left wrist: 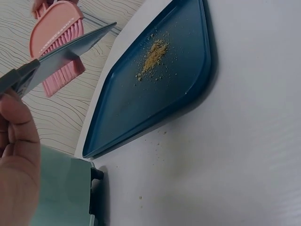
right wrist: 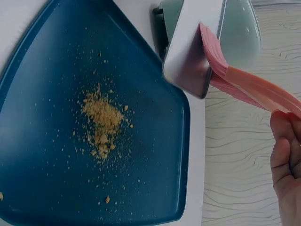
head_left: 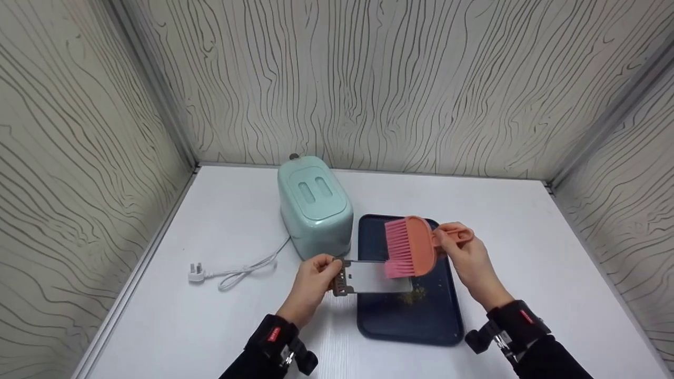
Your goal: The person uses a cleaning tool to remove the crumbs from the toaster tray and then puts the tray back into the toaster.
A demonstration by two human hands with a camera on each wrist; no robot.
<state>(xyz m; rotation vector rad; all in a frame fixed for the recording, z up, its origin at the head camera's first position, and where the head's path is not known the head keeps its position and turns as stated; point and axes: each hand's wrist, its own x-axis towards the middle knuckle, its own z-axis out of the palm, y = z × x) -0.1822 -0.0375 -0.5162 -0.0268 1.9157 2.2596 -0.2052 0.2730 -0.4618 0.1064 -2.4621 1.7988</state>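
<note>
Wood-grain patterned walls on three sides, white counter below. Mint toaster stands toward the back, its cord running left to a three-pin plug on the counter.

Your left grip is pinching the perforated grey-brown end of a slim metal tray, thumb on top. That tray is held up off the counter, just in front of the toaster, free end over the navy tray.

Your right grip is closed on the handle of the coral brush. Pink bristles touch the metal tray's face near its free end; from the right wrist you can see them bent against it.

Yellowish crumbs sit heaped on the navy tray with finer bits scattered around. Left wrist view also gives you a few stray bits on the counter, between navy tray and toaster.
</note>
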